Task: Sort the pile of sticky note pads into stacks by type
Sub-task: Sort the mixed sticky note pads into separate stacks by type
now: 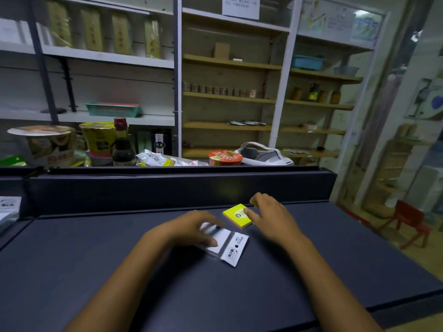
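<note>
- Where the dark table lies nearest, a white packaged pad is pressed flat under the left hand, fingers loosely curled over it.
- Just beyond, a yellow pad stack with a pink lower layer is pinched at its edges by the right hand.
- Behind a raised ledge, noodle cups, a sauce bottle and sparsely stocked shelves are seen.

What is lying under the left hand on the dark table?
A white packaged pad lies under the left hand, its printed flap showing. The part beneath the fingers is covered, so any further pads there cannot be seen.
</note>
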### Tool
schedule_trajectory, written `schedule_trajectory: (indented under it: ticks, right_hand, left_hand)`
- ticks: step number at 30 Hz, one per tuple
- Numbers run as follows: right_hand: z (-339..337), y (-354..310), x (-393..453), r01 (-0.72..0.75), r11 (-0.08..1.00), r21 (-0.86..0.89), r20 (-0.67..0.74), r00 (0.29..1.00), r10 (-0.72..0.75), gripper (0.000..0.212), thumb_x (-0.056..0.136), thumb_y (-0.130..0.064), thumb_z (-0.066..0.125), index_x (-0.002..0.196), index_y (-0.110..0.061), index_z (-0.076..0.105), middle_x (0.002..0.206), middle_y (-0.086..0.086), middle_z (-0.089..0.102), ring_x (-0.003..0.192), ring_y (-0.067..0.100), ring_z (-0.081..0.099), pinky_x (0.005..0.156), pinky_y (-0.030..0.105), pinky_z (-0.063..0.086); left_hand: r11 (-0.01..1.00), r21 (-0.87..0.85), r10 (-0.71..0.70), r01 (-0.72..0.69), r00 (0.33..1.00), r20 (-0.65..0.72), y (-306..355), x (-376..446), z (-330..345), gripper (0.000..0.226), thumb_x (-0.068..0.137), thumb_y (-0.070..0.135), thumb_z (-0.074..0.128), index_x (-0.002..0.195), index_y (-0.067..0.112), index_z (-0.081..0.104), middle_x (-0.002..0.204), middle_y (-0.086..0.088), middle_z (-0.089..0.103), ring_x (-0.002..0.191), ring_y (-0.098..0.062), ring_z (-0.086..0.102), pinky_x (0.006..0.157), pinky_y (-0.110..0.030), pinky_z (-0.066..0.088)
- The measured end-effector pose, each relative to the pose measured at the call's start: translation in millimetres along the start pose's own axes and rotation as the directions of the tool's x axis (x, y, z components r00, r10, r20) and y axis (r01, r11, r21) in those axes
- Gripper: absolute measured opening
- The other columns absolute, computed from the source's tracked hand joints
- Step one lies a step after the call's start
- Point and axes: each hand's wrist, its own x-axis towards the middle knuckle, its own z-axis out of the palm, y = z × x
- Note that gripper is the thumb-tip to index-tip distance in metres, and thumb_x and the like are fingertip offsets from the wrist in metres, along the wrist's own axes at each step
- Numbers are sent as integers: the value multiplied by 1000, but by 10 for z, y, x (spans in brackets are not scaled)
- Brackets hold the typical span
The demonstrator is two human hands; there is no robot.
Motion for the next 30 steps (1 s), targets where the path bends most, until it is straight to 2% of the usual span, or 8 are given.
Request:
schedule_trajectory:
  ticks: [4, 6, 9, 13, 17, 22, 26, 30]
  right_hand:
    - [85, 57, 121, 20, 998, 65, -26, 999, -19, 33, 99, -44, 52, 118, -18, 52, 120, -1, 58, 114, 20, 54, 94, 39, 45]
    - [112, 55, 186, 29, 994, 101, -46, 999, -24, 32, 98, -44, 52, 118, -19, 53, 118, -3, 58, 112, 18, 55, 93, 38, 47]
    - [141, 35, 274, 30, 987, 156, -63, 998, -21, 30, 98, -45, 53, 116, -20, 53, 114, -5, 58, 108, 15, 55, 90, 36, 48]
    - [203, 37, 353, 19, 976, 218, -100, 995, 3, 23, 98, -40, 54, 110, -20, 54, 110, -5, 59, 104, 16, 57, 84, 34, 47]
    - [250, 104, 376, -12, 958, 286, -90, 995, 40, 18, 98, -35, 55, 108, -20, 55, 110, -6, 60, 101, 15, 57, 80, 33, 47]
    - [262, 200, 377, -44, 957, 288, -77, 995, 69, 17, 97, -33, 57, 107, -19, 58, 110, -3, 59, 105, 16, 55, 85, 36, 49]
    - [271, 264, 364, -86, 974, 207, -10, 996, 90, 25, 96, -41, 56, 108, -19, 59, 113, -1, 58, 111, 18, 50, 89, 38, 49]
    - [292, 282, 327, -116, 990, 84, 93, 990, 108, 51, 89, -64, 54, 112, -20, 63, 117, 1, 56, 119, 20, 47, 96, 38, 46]
  left_hand:
    - [1000, 1, -14, 14, 991, -134, 7, 0, -3, 62, 73, 40, 84, 129, 35, 60, 114, 10, 50, 110, -9, 47, 94, -19, 40]
    - [996, -77, -54, 37, 970, -236, 16, -31, -39, 48, 72, 37, 85, 115, 35, 66, 106, 12, 49, 102, -7, 50, 81, -13, 39]
    - [945, -327, -135, 3, 914, -382, 30, -96, -105, 19, 80, 22, 80, 93, 28, 69, 101, 9, 65, 96, -9, 60, 82, -26, 49]
    - [757, -633, -217, -161, 852, -477, 28, -177, -176, 9, 91, 13, 68, 98, 12, 63, 95, -6, 69, 85, -13, 61, 72, -30, 48]
    - [460, -868, -419, -189, 816, -399, 31, -185, -182, 14, 98, 21, 58, 110, 15, 58, 107, -5, 68, 92, -19, 66, 69, -42, 59]
    - [212, -951, -511, -223, 804, -303, 38, -190, -215, 26, 102, 12, 46, 126, 10, 54, 123, -16, 64, 110, -37, 65, 79, -55, 59]
    - [160, -934, -507, -318, 786, -354, 49, -211, -251, 42, 94, -9, 39, 132, 5, 49, 126, -18, 63, 113, -38, 63, 85, -53, 58]
    - [167, -912, -487, -376, 773, -407, 27, -215, -241, 54, 85, -20, 38, 134, 3, 46, 124, -18, 66, 113, -36, 65, 84, -45, 59]
